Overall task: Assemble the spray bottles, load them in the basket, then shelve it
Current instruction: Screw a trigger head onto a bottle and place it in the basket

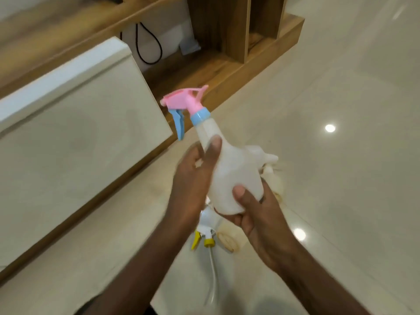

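One translucent white spray bottle (236, 176) held up in mid-air over the floor (341, 110), tilted w/ neck toward upper left. Contents: cannot tell, body looks cloudy, no liquid line visible. Pink trigger head (184, 98) w/ blue lever and blue collar (200, 117) sits on the neck.

Left hand (193, 178): thumb laid along the bottle's shoulder, fingers (195, 151) behind, loosely wrapped round the neck area. Right hand (252, 214): grips the bottle base from below, thumb pressed on front face, fingers curled underneath.

Below the hands, on the floor: second sprayer head, white w/ yellow lever and collar (205, 241), dip tube (213, 269) trailing toward viewer, partly hidden by left forearm. More white bottle parts (270, 164) behind the held bottle, mostly blocked. Basket: cannot tell.

Surroundings: cream panel w/ wood edge (79, 133) at left; wooden shelf unit (238, 42) beyond; black cable (147, 46) looped against wall. Frame blurred.
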